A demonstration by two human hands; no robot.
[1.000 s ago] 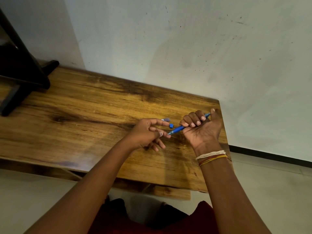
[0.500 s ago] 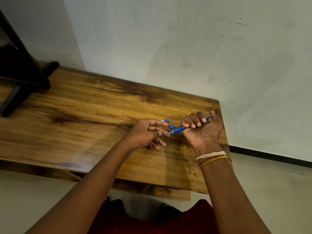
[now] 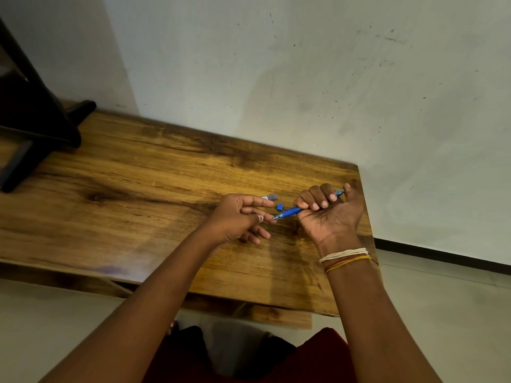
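The right hand clenches the blue pen above the wooden table, toward its 3 o'clock end. The left hand pinches the tip, apparently working its nose section; next comes a careful twist or pull. The pen's long axis runs from 2 to 8 o'clock, tip toward 8. A small blue piece lies just at its 11.

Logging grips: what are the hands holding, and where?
The right hand grips the blue pen round its barrel; the left hand touches its tip, grip unclear.

Dim, even indoor light; soft arm shadows fall on the desk; wide-angle bending at edges, focus sharp.
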